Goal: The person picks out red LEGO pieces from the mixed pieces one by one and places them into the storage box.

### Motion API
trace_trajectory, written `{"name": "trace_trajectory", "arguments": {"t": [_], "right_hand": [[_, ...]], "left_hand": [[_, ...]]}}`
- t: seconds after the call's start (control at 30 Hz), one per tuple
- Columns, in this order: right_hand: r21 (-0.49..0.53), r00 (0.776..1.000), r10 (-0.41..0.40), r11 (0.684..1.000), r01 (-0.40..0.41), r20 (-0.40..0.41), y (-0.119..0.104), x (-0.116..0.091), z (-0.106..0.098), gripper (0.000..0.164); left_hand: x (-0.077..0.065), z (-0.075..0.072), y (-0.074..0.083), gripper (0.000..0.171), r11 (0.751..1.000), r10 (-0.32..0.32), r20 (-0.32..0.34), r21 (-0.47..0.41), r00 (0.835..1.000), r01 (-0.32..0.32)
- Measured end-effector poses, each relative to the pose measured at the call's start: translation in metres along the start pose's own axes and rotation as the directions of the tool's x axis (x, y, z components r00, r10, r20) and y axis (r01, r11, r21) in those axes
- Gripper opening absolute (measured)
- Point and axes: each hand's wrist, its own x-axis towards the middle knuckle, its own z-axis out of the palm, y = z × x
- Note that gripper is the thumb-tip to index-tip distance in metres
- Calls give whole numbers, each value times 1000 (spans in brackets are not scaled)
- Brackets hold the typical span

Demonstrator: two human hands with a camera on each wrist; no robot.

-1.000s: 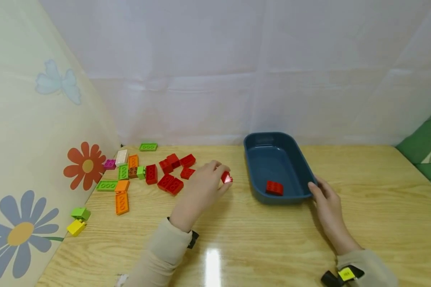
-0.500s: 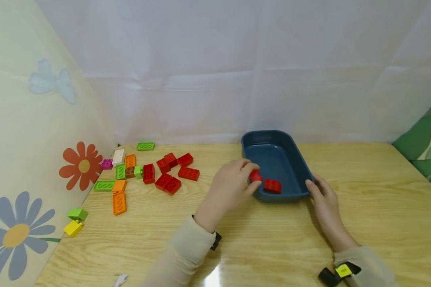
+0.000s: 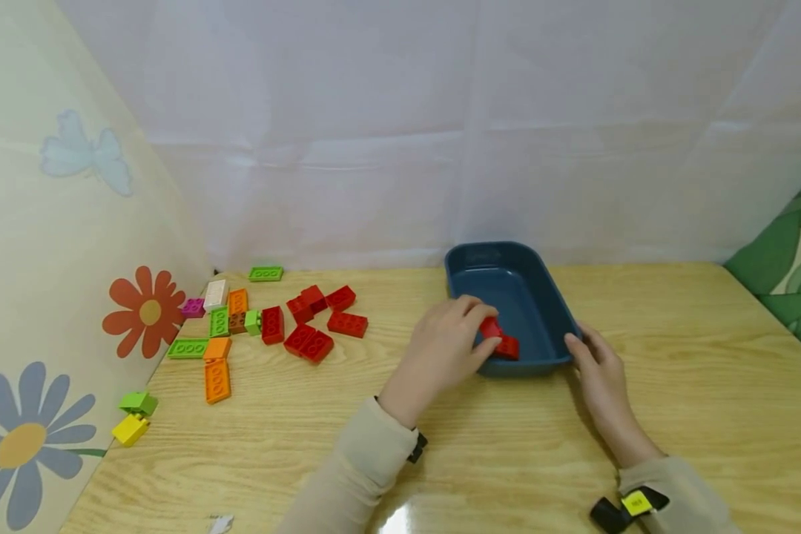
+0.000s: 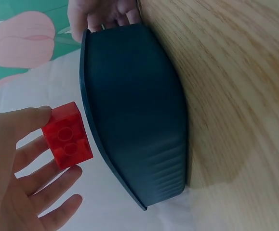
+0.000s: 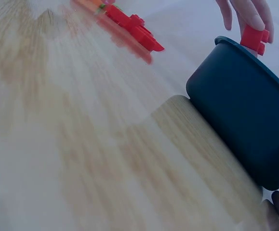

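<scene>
My left hand (image 3: 449, 345) pinches a red toy brick (image 4: 68, 135) between thumb and fingertips, just over the near left rim of a dark blue bin (image 3: 527, 367). Two hollow rings show on the brick's underside in the left wrist view. A second red brick (image 3: 508, 348) lies inside the bin near its front wall, partly behind the held brick in the head view. At the bin's right front corner, my right hand (image 3: 599, 374) grips the rim, thumb on top and fingers down the outer side.
Several red bricks (image 3: 348, 324) lie left of the bin. Farther left are orange (image 3: 217, 381), green (image 3: 189, 348), white (image 3: 216, 294) and magenta (image 3: 193, 308) bricks, with a yellow one (image 3: 130, 429) by the left wall. A white scrap (image 3: 221, 524) lies at the front edge.
My left hand has carried the red brick rightward from the table beside the red pile to over the bin. My right hand has kept its grip on the rim.
</scene>
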Motion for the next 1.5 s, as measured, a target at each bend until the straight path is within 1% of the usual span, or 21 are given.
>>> {"name": "trace_trajectory", "arguments": {"t": [0.13, 0.3, 0.57, 0.67, 0.8, 0.9, 1.0, 1.23, 1.37, 1.5], "right_hand": [[13, 1000, 5, 1000, -5, -2, -1, 0, 0, 54], [35, 1000, 7, 999, -7, -5, -2, -1, 0, 53], [11, 1000, 11, 1000, -11, -9, -1, -2, 1, 56], [26, 1000, 14, 1000, -13, -16, -1, -3, 2, 53], [73, 1000, 4, 997, -3, -17, -1, -3, 2, 51], [107, 1000, -3, 994, 5, -13, -1, -2, 2, 52], [103, 1000, -15, 995, 16, -12, -2, -2, 1, 54], [71, 1000, -27, 997, 27, 0, -2, -2, 1, 57], [57, 1000, -26, 998, 26, 0, -2, -3, 1, 57], [56, 1000, -20, 998, 20, -11, -2, -3, 1, 56]], "left_hand": [[2, 3, 0, 38, 999, -20, 36, -32, 999, 22], [4, 12, -1, 38, 997, -40, 73, -63, 997, 45], [5, 23, -4, 36, 998, -44, 83, -50, 996, 48], [7, 26, -4, 35, 998, -45, 88, -46, 995, 49], [13, 28, -3, 35, 999, -44, 106, -23, 993, 47], [18, 29, -4, 36, 999, -38, 124, 2, 992, 38], [22, 31, -6, 35, 999, -27, 139, 20, 990, 24], [29, 35, -11, 32, 998, 3, 145, 66, 989, -13], [36, 34, -13, 26, 991, 33, 161, 125, 986, -53], [43, 34, -13, 23, 980, 68, 193, 173, 979, -103]]}}
